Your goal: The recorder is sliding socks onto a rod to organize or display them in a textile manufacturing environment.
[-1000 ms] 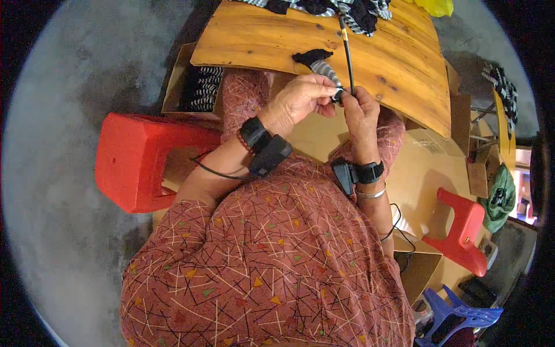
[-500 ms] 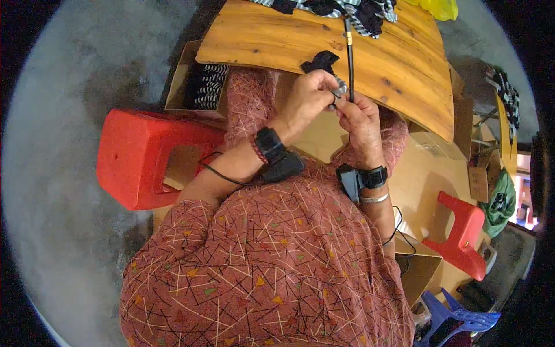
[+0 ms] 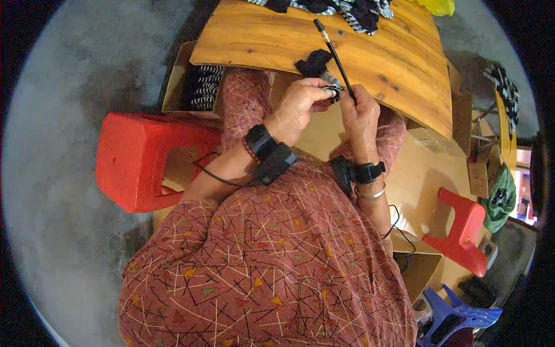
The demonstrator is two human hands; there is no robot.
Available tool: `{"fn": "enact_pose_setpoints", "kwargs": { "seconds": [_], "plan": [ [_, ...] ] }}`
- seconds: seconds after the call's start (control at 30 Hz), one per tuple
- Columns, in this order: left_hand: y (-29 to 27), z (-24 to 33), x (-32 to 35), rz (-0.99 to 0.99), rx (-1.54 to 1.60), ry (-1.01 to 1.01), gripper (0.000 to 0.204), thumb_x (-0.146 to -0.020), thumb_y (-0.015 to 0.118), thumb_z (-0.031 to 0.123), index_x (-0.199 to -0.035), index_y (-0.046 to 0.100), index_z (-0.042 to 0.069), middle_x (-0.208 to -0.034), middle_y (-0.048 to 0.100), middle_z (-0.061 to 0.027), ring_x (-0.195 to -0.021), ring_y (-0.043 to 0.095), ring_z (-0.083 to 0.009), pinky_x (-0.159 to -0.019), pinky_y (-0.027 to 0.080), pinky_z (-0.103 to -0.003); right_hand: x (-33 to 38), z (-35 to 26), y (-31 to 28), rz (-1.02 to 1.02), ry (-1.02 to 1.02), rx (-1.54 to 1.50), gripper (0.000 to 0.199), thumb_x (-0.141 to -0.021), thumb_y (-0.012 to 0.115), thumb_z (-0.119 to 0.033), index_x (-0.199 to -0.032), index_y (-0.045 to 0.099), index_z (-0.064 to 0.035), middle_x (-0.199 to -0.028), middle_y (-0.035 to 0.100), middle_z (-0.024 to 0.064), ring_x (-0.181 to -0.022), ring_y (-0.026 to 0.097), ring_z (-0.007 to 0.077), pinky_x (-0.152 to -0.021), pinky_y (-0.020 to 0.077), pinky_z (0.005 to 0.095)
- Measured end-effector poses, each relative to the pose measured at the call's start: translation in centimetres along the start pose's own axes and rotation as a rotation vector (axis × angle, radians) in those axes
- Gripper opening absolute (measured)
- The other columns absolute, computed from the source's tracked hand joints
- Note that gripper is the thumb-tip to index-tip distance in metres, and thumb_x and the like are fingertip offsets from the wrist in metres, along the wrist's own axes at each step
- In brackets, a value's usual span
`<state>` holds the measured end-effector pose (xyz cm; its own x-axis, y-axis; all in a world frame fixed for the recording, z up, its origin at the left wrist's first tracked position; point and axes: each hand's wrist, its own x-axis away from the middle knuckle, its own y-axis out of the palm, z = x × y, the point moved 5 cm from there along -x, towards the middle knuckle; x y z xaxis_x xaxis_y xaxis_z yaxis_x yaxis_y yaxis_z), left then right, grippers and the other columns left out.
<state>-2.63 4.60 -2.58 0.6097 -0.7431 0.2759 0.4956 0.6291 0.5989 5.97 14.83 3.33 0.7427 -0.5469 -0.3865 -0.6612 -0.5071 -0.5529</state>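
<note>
My left hand (image 3: 302, 103) is closed, thumb and fingers pinching a small black-and-white striped knitted piece (image 3: 329, 81). Its black, ragged end (image 3: 314, 62) lies over the table's near edge. Closed around the lower part of a slim black rod (image 3: 336, 60) with a pale band is my right hand (image 3: 362, 113). The rod slants up and to the left over the table, and its lower tip meets the knitted piece between my hands. My fingers partly hide that contact.
The wooden table (image 3: 399, 87) holds a heap of striped knits (image 3: 361, 14) and a yellow bag (image 3: 437, 6) at its far side. A box of striped knits (image 3: 203, 87) and a red stool (image 3: 130, 162) stand left. Another red stool (image 3: 462, 231) and a blue plastic item (image 3: 457, 315) are right.
The rod has tipped from nearly upright to leaning left. My right hand has gone from a fingertip pinch to a fist around it. My left hand has shifted slightly left and down.
</note>
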Motion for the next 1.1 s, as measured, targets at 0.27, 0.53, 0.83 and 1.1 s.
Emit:
{"fn": "enact_pose_setpoints", "kwargs": {
  "seconds": [0.27, 0.53, 0.83, 1.1],
  "plan": [
    [0.8, 0.0, 1.1, -0.176, 0.134, -0.081, 0.015, -0.077, 0.061, 0.011, -0.09, 0.058, 0.003, -0.071, 0.057, -0.0026, -0.051, 0.053, -0.0157, -0.058, 0.047, -0.033, -0.3, 0.6, 0.4, -0.048, 0.032, -0.126, 0.013, -0.075, 0.057, -0.011, -0.074, 0.053, 0.0011, -0.059, 0.052, 0.0199, -0.052, 0.051, 0.0358, -0.048, 0.0402, 0.0384],
    [2.4, 0.6, 4.2, -0.442, -0.178, -0.182, 0.014, -0.077, 0.063, 0.015, -0.081, 0.059, 0.003, -0.057, 0.05, 0.0024, -0.043, 0.044, -0.0069, -0.046, 0.039, -0.022, 2.0, 2.3, 1.4, -0.308, 0.273, -0.506, 0.009, -0.082, 0.054, -0.008, -0.076, 0.055, -0.002, -0.064, 0.055, 0.0067, -0.057, 0.05, 0.0125, -0.05, 0.0365, 0.0256],
    [-1.1, 3.1, 2.4, -0.227, -0.314, 0.3, 0.009, -0.08, 0.059, 0.007, -0.085, 0.062, 0.0, -0.08, 0.061, -0.0046, -0.072, 0.057, -0.0104, -0.066, 0.044, -0.021, 2.6, 0.4, 2.5, -0.627, 0.511, -0.835, 0.011, -0.082, 0.057, -0.015, -0.091, 0.058, -0.0085, -0.063, 0.045, -0.009, -0.051, 0.033, 0.0006, -0.044, 0.0233, 0.0171],
    [0.9, 3.5, 2.8, -0.064, -0.191, 0.402, 0.011, -0.078, 0.061, 0.005, -0.088, 0.061, -0.001, -0.078, 0.062, -0.0021, -0.066, 0.055, -0.0071, -0.06, 0.045, -0.02, 2.0, -0.9, 1.5, -0.359, 0.503, -0.935, 0.015, -0.08, 0.061, -0.012, -0.094, 0.06, -0.0072, -0.066, 0.048, -0.0086, -0.049, 0.033, 0.0001, -0.044, 0.024, 0.0166]
  ]
}}
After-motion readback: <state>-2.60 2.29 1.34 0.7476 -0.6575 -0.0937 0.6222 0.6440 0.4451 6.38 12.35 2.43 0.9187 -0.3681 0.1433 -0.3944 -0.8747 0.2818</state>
